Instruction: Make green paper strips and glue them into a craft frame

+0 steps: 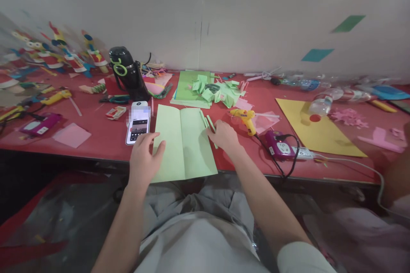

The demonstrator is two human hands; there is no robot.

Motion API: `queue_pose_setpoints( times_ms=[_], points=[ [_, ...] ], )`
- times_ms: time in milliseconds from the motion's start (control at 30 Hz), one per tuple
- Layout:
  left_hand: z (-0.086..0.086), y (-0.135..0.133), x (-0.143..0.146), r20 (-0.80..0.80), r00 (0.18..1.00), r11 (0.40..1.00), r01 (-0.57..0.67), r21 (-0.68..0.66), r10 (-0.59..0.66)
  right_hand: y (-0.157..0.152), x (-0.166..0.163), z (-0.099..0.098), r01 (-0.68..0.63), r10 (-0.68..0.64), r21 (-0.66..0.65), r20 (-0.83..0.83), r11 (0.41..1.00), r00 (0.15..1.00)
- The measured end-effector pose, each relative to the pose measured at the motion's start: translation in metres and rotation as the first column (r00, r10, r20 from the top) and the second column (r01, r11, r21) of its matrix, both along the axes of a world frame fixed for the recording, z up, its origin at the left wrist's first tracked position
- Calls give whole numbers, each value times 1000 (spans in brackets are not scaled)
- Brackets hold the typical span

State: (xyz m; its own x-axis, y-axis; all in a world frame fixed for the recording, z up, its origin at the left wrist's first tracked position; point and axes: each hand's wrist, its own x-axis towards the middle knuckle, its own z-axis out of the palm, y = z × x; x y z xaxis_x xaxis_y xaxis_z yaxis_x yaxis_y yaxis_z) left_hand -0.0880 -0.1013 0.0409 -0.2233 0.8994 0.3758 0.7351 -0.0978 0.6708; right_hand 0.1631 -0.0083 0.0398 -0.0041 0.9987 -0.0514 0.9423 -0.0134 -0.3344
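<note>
A light green sheet of paper (169,145) with a crease down its middle lies in front of me, its near edge reaching past the table's edge. My left hand (145,155) is over the sheet's left edge, thumb and fingers apart, holding nothing. Beside it a phone (138,123) lies with its screen lit. At the sheet's right side, my right hand (224,136) has its fingers closed on narrow green paper strips (209,123); its fingertips are partly hidden. Just right of that hand rests a yellow glue gun (245,118).
A purple power strip (280,146) with cords sits at right, near yellow paper (317,128) and plastic bottles (322,103). Folded green paper pieces (213,91) lie behind the sheet. A black flask (128,72), pliers (115,99) and several paper figures (75,59) are at left.
</note>
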Motion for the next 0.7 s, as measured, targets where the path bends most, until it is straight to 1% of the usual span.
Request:
queue_pose_setpoints(
  times_ms=[33,100,167,233,333,400,467,567,700],
  points=[
    [-4,-1,-6,-2,1000,999,-31,-35,30,4,-4,2,-14,15,-34,45,999,999],
    [-12,-1,-14,53,998,993,-35,-111,41,10,-11,8,-37,48,-104,99,994,994],
    [-17,1,-16,137,990,980,-13,-196,41,15,-17,15,-49,73,-173,131,984,989],
    [-19,3,-15,247,969,967,39,-253,25,19,-20,20,-42,76,-210,155,977,985],
    [-19,4,-12,432,902,960,135,-245,-16,24,-23,25,-28,73,-237,184,971,980],
    [-18,4,-11,500,866,962,151,-227,-18,25,-24,25,-45,96,-249,197,967,976],
    [-19,3,-12,532,847,963,143,-228,0,26,-23,23,-58,110,-238,211,970,971],
    [-21,1,-16,578,816,962,152,-226,7,26,-22,20,-44,88,-198,220,979,972],
    [-22,-4,-20,603,798,959,186,-215,-19,27,-21,23,-59,106,-219,205,974,973]
  ],
)
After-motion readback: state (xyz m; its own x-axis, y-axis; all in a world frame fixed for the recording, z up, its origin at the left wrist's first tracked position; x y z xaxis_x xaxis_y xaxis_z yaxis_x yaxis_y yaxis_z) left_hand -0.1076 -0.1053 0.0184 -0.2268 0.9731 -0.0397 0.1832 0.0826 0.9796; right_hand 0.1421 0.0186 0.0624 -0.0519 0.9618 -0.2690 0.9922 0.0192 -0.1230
